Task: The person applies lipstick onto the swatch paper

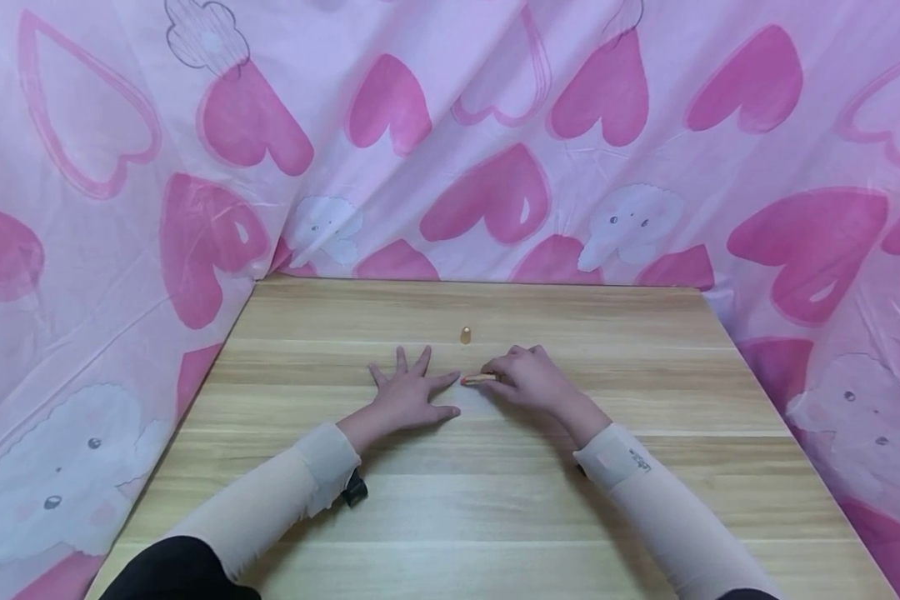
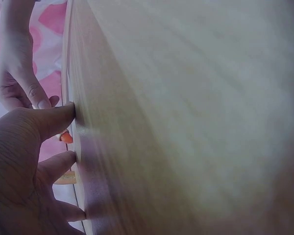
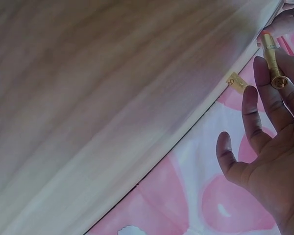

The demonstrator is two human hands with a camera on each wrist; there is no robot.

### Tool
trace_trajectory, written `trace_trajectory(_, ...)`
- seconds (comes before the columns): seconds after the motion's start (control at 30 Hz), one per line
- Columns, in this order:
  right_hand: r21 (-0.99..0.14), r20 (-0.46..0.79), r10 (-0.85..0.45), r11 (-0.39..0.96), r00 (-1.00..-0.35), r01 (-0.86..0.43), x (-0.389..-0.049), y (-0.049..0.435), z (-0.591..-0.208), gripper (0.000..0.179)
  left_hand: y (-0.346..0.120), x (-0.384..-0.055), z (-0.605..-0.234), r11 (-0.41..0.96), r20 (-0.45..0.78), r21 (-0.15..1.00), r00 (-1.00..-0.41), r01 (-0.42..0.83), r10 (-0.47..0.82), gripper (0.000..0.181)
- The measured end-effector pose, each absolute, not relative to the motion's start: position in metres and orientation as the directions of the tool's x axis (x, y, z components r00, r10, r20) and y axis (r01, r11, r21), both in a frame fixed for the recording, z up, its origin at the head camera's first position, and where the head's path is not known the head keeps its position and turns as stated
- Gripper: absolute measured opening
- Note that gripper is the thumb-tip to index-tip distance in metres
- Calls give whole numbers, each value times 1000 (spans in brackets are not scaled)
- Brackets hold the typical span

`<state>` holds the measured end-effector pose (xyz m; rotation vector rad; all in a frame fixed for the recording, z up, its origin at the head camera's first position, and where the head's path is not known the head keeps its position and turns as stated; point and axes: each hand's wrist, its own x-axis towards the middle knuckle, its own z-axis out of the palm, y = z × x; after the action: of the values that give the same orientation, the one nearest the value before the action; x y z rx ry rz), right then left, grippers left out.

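My right hand (image 1: 532, 379) pinches an uncapped gold lipstick (image 1: 478, 378) between thumb and fingers, low over the table. Its orange-red tip points left, toward the other hand. In the right wrist view, the round base of the lipstick (image 3: 270, 56) shows, and the other fingers are loosely bent. My left hand (image 1: 408, 398) rests on the wood with fingers spread wide, holding nothing. The left index fingertip lies right by the lipstick's tip. A small gold lipstick cap (image 1: 466, 335) stands upright on the table just beyond both hands; the right wrist view also has this cap (image 3: 236, 82).
The light wood table (image 1: 450, 517) is bounded at the back and sides by a pink curtain (image 1: 480, 192) with hearts and white cartoon animals. A small black device (image 1: 355, 489) sits under the left wrist.
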<state>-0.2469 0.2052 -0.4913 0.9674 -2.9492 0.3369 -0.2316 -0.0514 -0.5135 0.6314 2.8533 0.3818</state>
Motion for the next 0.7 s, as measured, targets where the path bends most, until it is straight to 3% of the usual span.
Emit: trace_trajectory(0.7,-202,45,-607,772,-794,-602,-242,204,-488,18,-52,-231,-511,870,-135,310,-888,383,439,69)
